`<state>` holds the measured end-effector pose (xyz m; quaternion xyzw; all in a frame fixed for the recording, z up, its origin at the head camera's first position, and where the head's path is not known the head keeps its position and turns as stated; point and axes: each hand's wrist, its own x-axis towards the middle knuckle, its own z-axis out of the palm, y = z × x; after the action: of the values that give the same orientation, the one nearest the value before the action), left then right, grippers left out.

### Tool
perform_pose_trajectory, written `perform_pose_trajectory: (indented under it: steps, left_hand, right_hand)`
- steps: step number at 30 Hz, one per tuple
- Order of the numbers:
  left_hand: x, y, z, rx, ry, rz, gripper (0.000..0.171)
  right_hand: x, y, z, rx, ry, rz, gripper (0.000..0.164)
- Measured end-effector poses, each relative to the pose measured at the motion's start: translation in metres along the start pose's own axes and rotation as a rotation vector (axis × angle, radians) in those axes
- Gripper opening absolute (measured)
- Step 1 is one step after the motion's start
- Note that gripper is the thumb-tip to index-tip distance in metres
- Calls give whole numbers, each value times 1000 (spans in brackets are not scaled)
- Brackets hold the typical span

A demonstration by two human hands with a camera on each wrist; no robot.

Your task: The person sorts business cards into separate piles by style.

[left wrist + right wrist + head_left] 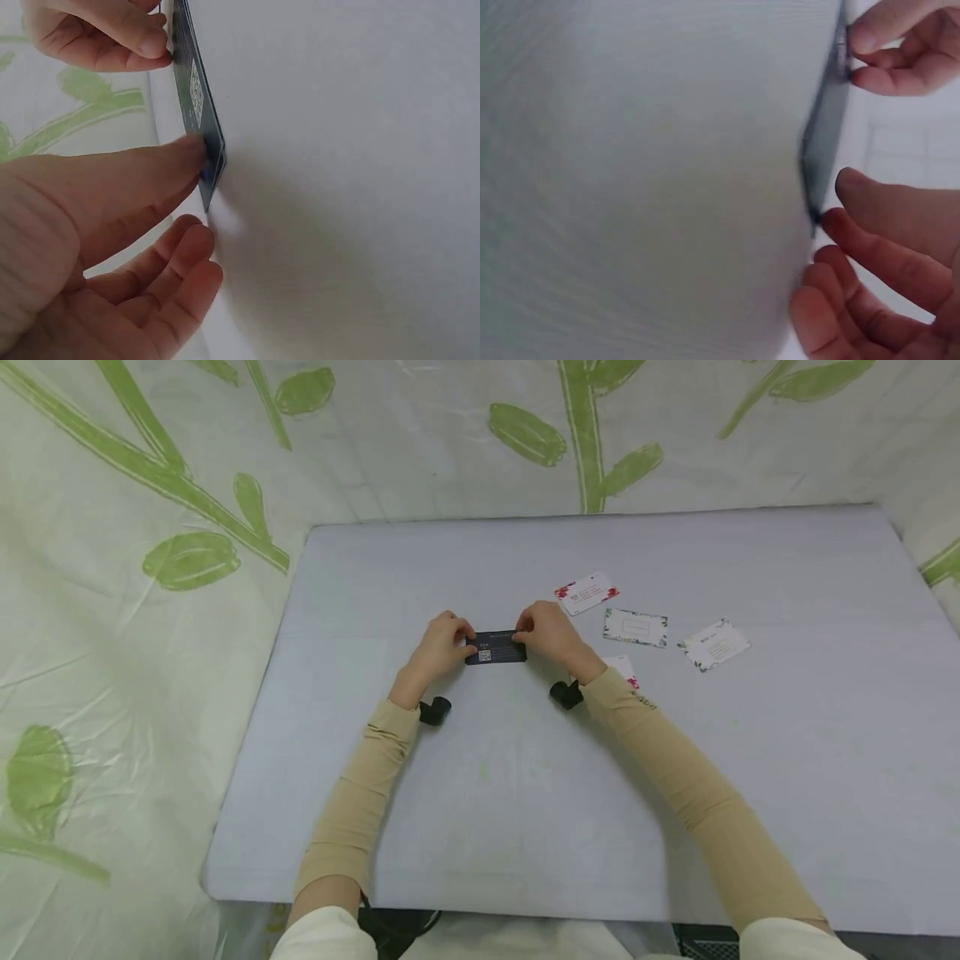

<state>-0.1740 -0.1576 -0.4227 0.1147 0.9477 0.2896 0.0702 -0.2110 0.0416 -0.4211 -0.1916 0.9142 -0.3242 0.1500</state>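
Head view first: here's the dark card [501, 652], near-black, a rectangle set crosswise, with a pale square code [484, 655] toward its left end and fine light lettering higher up. It's over the table [487, 827], between the two hands: left hand [441, 646] at one short end, right hand [550, 631] at the other.

Over to the left wrist, and the card turns almost edge-on, slanting, bluish along its rim, the code seen steeply. The left hand's fingers are clamped on it, thumb on the printed face near the lower corner, the remaining fingertips just below and apart.

Right wrist now, and it's blurry! A slim grey sliver of card, the right index fingertip at its lower corner, thumb just beside the edge, a gap between the two. Whether those right fingers are clamped, I can't tell.
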Motion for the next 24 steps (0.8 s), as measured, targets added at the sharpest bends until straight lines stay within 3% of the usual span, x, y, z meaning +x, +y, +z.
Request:
perform_pose_trajectory:
  steps: [5, 10, 15, 20, 24]
  left_hand:
    - [2, 16, -2, 7, -34, 21, 17]
    - [5, 45, 3, -127, -16, 147, 20]
    - [9, 77, 17, -216, -33, 244, 22]
    - [13, 103, 44, -160, -116, 238, 29]
    - [14, 117, 64, -44, -169, 201, 37]
  right_hand:
    - [-11, 8, -16, 73, -33, -23, 25]
    - [-34, 21, -44, 112, 46, -136, 25]
    - [-63, 41, -69, 93, 80, -220, 23]
    - [-92, 68, -81, 9, 12, -207, 25]
    - [-107, 85, -83, -28, -42, -177, 33]
